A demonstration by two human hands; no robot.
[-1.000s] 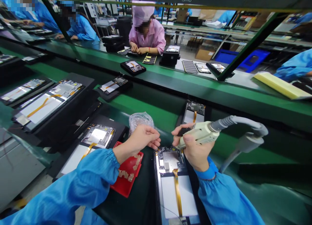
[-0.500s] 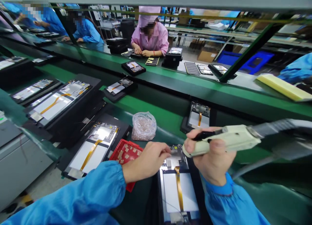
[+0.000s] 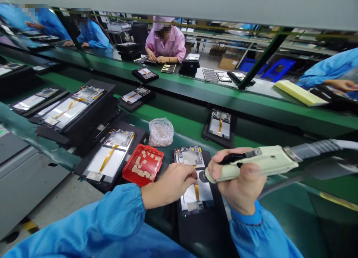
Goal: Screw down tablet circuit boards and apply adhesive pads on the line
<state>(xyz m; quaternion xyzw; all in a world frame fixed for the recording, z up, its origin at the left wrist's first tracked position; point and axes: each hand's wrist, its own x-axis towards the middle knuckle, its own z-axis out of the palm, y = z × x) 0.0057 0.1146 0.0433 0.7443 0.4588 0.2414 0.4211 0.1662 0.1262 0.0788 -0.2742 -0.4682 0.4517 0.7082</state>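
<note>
My right hand is wrapped round a cream electric screwdriver held nearly level, its nose pointing left. At that nose, the fingertips of my left hand are pinched together beside the thin bit. Whatever they hold, if anything, is too small to make out. Below both hands an opened tablet lies on a black foam pad, its circuit board at the far end and an orange ribbon cable running over the white battery. My left hand covers part of it.
Left of my hands stands a red tray with small beige pieces, behind it a clear bag of tiny copper-coloured parts. Another opened tablet sits further left, and more lie along the green line. Across it, a person in pink works.
My view has shifted, so the tablet and red tray appear higher. The screwdriver's nose has come from over the circuit board to over the battery area, close to my left fingertips.
</note>
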